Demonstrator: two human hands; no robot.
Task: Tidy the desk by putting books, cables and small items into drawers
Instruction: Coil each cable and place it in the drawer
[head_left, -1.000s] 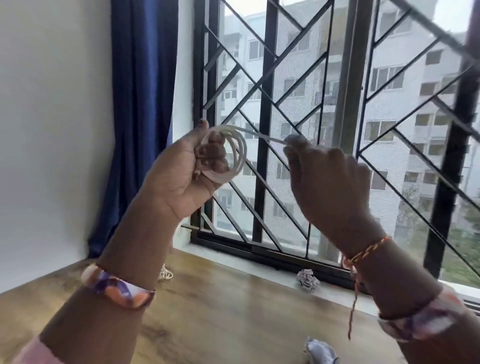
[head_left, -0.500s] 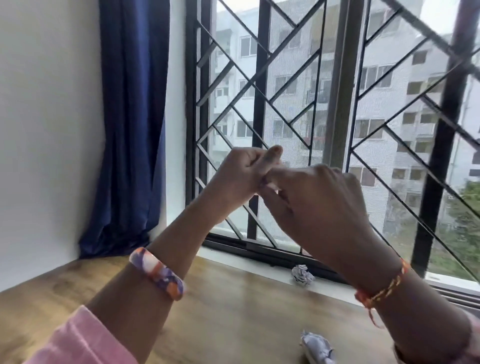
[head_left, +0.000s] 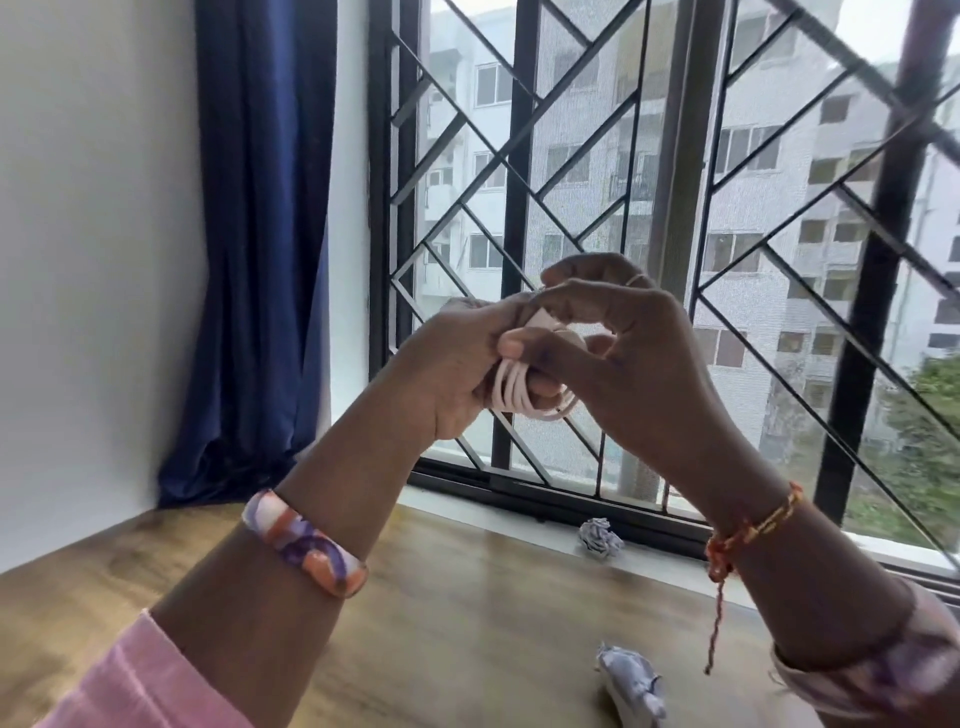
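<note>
A white cable (head_left: 524, 395) wound into a small coil is held up in front of the window, above the wooden desk (head_left: 467, 639). My left hand (head_left: 457, 369) grips the coil from the left, fingers closed around its loops. My right hand (head_left: 623, 353) meets it from the right, thumb and fingertips pinching the cable's loose end near the top of the coil. Much of the coil is hidden between the two hands.
Two crumpled paper balls lie on the desk, one by the window sill (head_left: 600, 538) and one near the front (head_left: 631, 686). A black window grille (head_left: 514, 156) is straight ahead, a blue curtain (head_left: 260, 249) at the left, and a white wall further left.
The hands, apart a second ago with the cable stretched between them, have come together and dropped lower; the coil now hangs below the joined fingers.
</note>
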